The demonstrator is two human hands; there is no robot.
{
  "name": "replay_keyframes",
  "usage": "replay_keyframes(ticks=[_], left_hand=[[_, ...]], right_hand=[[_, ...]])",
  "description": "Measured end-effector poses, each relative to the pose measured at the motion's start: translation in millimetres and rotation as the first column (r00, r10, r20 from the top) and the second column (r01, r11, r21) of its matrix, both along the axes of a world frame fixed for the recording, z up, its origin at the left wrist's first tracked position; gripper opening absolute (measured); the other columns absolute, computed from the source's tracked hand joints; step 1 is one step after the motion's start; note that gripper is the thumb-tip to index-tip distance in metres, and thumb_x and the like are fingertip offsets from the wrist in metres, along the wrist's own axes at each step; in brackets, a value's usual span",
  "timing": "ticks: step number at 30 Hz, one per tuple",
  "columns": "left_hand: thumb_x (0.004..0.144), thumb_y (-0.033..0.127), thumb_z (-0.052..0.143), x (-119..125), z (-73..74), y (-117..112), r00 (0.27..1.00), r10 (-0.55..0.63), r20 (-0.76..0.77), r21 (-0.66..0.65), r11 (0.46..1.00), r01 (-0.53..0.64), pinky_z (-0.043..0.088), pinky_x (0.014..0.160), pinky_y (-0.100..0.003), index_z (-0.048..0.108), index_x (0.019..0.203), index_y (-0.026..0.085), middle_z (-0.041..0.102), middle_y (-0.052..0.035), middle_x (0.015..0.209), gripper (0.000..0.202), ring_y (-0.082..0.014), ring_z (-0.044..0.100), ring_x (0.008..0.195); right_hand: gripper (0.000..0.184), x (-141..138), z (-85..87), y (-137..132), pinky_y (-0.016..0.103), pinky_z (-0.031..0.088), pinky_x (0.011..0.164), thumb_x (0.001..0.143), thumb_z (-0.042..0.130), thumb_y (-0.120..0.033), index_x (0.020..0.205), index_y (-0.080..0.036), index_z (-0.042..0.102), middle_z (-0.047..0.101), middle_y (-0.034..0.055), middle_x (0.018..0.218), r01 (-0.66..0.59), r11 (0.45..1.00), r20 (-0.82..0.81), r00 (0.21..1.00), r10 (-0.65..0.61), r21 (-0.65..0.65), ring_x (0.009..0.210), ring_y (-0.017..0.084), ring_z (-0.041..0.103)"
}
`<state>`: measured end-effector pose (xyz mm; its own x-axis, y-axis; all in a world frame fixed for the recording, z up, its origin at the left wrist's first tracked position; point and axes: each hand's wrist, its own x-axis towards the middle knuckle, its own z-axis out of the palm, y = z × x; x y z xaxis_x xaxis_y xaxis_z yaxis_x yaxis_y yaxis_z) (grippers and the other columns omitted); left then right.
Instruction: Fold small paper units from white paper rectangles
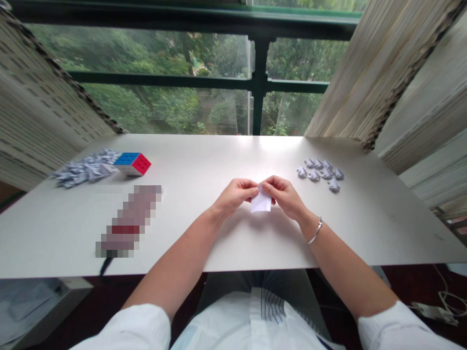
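A small white piece of paper [261, 201] is held up between both hands, just above the white table. My left hand [239, 193] pinches its upper left part with thumb and fingers. On the other side, my right hand [283, 194] grips the upper right corner, thumb on top. The lower part of the paper hangs flat toward me; its top edge is partly hidden by the fingertips. To the right lie several small folded paper pieces [326, 170] in a loose group.
At the left, a heap of folded white papers [87, 168] lies beside a puzzle cube [133, 164] with blue, red and white faces. A blurred-out long object [127, 221] with a dark strap is nearer. Behind the table [182, 238] are a window and curtains [339, 68].
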<state>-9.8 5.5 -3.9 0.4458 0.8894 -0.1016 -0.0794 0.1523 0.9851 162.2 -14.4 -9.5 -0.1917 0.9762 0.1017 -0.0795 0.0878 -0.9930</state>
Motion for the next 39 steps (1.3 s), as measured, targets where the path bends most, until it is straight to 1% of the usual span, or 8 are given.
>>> replay_keyframes(ticks=[5,10,16,22,28,33,37,39], left_hand=[[0.065,0.028,0.079,-1,4.6,-1,1.0,-0.015,0.022,-0.03,0.999,0.015,0.051,0.067,-0.029,0.073,0.086,0.01,0.072,-0.0084,0.079,0.028,-0.017,0.066,0.069],[0.065,0.028,0.081,-1,3.3,3,0.981,0.179,0.078,0.004,0.984,-0.18,0.053,0.065,-0.029,0.069,0.103,0.013,0.072,-0.0073,0.08,0.042,-0.0167,0.066,0.068],[0.065,0.034,0.081,4,-2.8,5,0.951,0.281,0.128,0.009,0.959,-0.284,0.053,0.061,-0.028,0.071,0.098,0.013,0.072,-0.0073,0.083,0.04,-0.0151,0.064,0.067],[0.061,0.026,0.083,6,-3.3,3,0.963,0.248,0.103,0.059,0.965,-0.255,0.051,0.063,-0.026,0.072,0.101,0.013,0.071,-0.0051,0.082,0.044,-0.0143,0.064,0.07],[0.068,0.037,0.08,9,-7.5,3,0.951,0.279,0.136,0.07,0.954,-0.29,0.049,0.059,-0.023,0.067,0.096,0.013,0.071,-0.0042,0.078,0.039,-0.0132,0.063,0.064],[0.068,0.042,0.081,14,-10.4,1,0.953,0.247,0.177,0.051,0.965,-0.259,0.049,0.059,-0.023,0.061,0.095,0.015,0.072,-0.0041,0.078,0.043,-0.0133,0.064,0.063],[0.068,0.041,0.081,16,-9.1,-2,0.969,0.187,0.162,0.066,0.978,-0.2,0.048,0.06,-0.024,0.059,0.096,0.015,0.073,-0.0042,0.078,0.044,-0.0131,0.064,0.063],[0.068,0.04,0.081,16,-8.4,-2,0.968,0.187,0.165,0.073,0.977,-0.201,0.047,0.059,-0.023,0.058,0.096,0.016,0.072,-0.0026,0.074,0.044,-0.0121,0.063,0.06]], right_hand=[[0.037,2,0.1,2,0.021,0.039,0.045,0.077,0.071,-0.052,0.087,-0.017,0.066,0.06,-0.0013,0.067,-0.009,1.0,-0.029,1.0,0.008,-0.029,0.054,0.009,0.05],[0.04,5,-3.0,7,0.024,0.049,0.054,0.071,0.078,-0.046,0.096,-0.02,0.061,0.062,-0.004,0.068,0.093,0.996,-0.144,0.985,-0.094,-0.011,0.057,0.01,0.057],[0.03,7,-4.7,8,0.027,0.053,0.059,0.068,0.081,-0.039,0.085,-0.018,0.069,0.069,-0.0003,0.072,0.144,0.989,-0.149,0.979,-0.14,0.017,0.06,0.011,0.061],[0.027,8,-3.5,8,0.028,0.055,0.061,0.072,0.078,-0.039,0.091,-0.02,0.077,0.072,0.003,0.078,0.179,0.98,-0.123,0.978,-0.168,0.085,0.069,0.014,0.063],[0.035,8,-15.5,12,0.029,0.057,0.063,0.077,0.074,-0.041,0.107,-0.025,0.075,0.067,0.0038,0.091,0.175,0.956,0.01,0.983,-0.182,0.234,0.075,0.014,0.062],[0.039,9,-19.1,12,0.027,0.055,0.061,0.079,0.072,-0.039,0.114,-0.024,0.072,0.061,0.0038,0.088,0.181,0.904,0.174,0.948,-0.265,0.388,0.074,0.014,0.062],[0.033,8,-15.2,8,0.028,0.054,0.062,0.082,0.068,-0.039,0.109,-0.022,0.072,0.065,0.0044,0.083,0.221,0.857,0.281,0.882,-0.38,0.465,0.068,0.014,0.061],[0.028,7,-13.5,6,0.029,0.054,0.064,0.084,0.065,-0.04,0.101,-0.02,0.073,0.069,0.0046,0.081,0.27,0.852,0.272,0.867,-0.418,0.448,0.065,0.014,0.061]])
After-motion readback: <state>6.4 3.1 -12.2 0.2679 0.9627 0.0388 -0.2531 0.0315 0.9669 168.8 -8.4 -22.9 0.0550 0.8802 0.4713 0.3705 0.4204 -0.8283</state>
